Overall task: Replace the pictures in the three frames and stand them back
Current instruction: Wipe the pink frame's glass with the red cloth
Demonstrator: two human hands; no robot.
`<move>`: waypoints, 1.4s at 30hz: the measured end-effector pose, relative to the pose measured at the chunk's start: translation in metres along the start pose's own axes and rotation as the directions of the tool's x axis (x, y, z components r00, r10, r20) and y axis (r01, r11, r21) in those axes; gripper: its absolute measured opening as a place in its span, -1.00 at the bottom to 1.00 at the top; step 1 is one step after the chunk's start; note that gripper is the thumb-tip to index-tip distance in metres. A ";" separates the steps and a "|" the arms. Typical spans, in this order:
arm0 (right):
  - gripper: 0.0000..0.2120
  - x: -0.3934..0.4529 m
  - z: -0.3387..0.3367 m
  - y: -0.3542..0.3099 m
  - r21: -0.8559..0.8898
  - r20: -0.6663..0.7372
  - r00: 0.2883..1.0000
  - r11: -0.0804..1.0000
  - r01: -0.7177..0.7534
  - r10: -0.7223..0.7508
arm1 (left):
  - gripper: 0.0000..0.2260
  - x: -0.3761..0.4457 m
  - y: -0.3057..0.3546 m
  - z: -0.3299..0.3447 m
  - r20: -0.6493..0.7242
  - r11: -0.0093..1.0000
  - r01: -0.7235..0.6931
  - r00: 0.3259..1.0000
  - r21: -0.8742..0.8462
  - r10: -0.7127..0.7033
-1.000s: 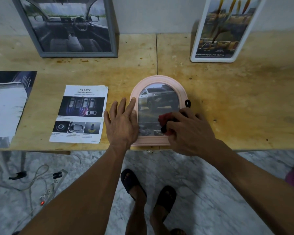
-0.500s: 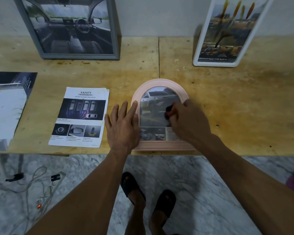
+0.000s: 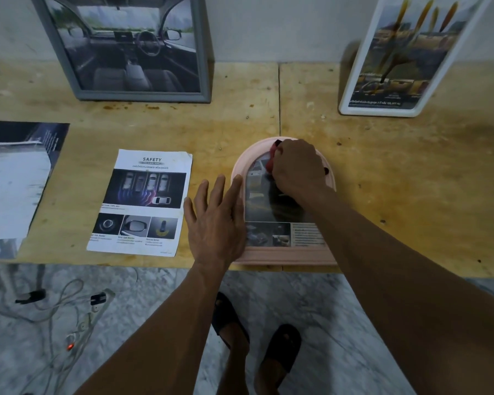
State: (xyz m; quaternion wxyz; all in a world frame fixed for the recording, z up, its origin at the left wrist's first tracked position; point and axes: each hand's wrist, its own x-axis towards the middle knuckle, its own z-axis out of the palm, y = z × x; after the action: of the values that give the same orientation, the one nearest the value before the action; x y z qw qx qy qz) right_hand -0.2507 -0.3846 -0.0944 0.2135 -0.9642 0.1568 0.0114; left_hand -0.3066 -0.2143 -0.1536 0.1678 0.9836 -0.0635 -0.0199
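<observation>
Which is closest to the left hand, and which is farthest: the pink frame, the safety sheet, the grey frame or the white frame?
From the left hand:
1. Pink frame, touching it on its right.
2. Safety sheet, just to its left.
3. Grey frame, standing at the back left.
4. White frame, standing at the back right, farthest.

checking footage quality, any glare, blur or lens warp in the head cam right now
Head view: dim, flat lighting; the glass of the pink frame shows a dark reflection under the right hand; the grey frame and white frame lean outward from wide-angle warp; the left hand is slightly soft, the safety leaflet legible.
</observation>
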 end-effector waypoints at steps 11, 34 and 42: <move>-0.78 -0.051 0.008 -0.019 0.000 0.275 0.926 0.963 0.270 -0.259 | -0.52 -0.001 0.002 -0.003 0.007 1.000 -0.009 1.000 -0.001 0.009; -0.74 -0.007 -0.039 0.036 -0.047 0.187 0.957 0.971 0.232 -0.220 | -0.53 -0.001 0.001 -0.004 0.005 1.000 -0.007 1.000 -0.010 0.007; -0.64 -0.018 -0.007 0.041 -0.122 0.207 0.940 0.947 0.298 -0.270 | -0.54 -0.001 0.003 -0.005 0.000 1.000 -0.010 1.000 0.013 0.010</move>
State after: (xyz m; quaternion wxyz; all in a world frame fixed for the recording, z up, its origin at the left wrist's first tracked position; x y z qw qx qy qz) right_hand -0.2808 -0.4175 -0.1034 0.1530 -0.9847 -0.0064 0.0830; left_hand -0.3079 -0.2149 -0.1480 0.1616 0.9843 -0.0687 -0.0186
